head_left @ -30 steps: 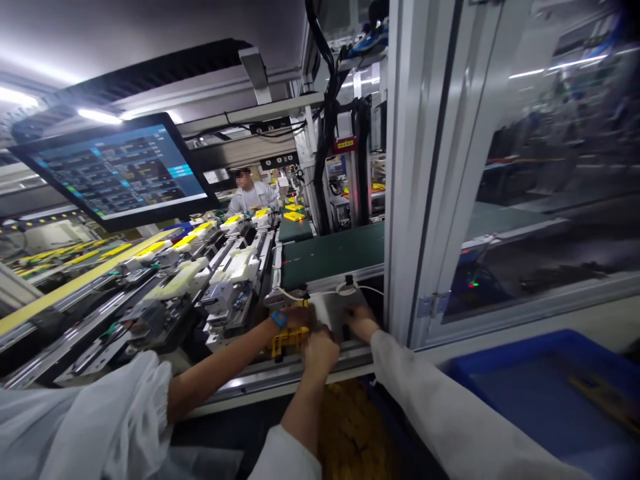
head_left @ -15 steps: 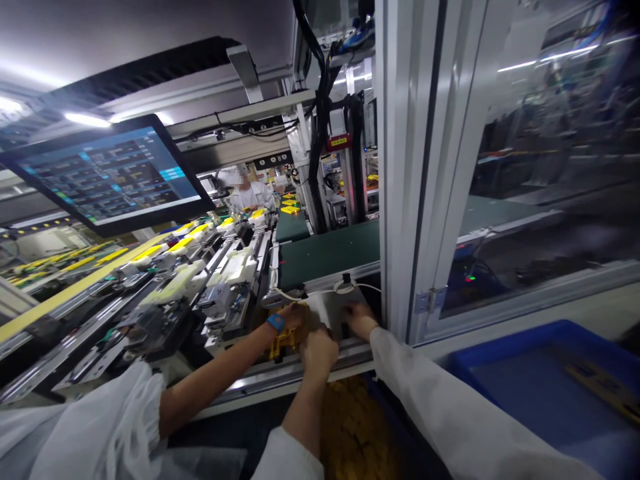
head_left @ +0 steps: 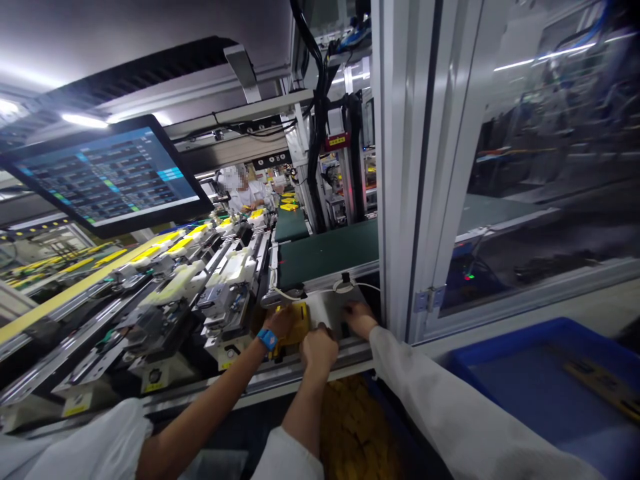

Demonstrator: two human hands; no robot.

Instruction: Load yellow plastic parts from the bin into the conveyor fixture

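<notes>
My left hand point(head_left: 320, 350) is closed at the near edge of a grey metal plate point(head_left: 323, 308), its fingers curled so that what they hold, if anything, is hidden. On the right part of the same plate rests my right hand point(head_left: 360, 319), fingers bent and pinched near a dark slot; I cannot make out anything in them. Just left of my left hand, a co-worker's hand point(head_left: 281, 321) with a blue wristband point(head_left: 267, 339) holds a yellow plastic part point(head_left: 301, 325) beside the plate.
A green conveyor belt point(head_left: 327, 252) runs behind the plate. Rails with white fixtures and yellow parts point(head_left: 183, 245) fill the left, under a monitor point(head_left: 107, 177). A metal post point(head_left: 400, 167) stands close on the right, above a blue tray point(head_left: 540, 393). Yellow-brown pieces point(head_left: 357, 427) lie below my arms.
The co-worker's hand and wrist have shifted left and down, and the yellow part now shows a broader solid face beside the plate. My own hands have stayed in place.
</notes>
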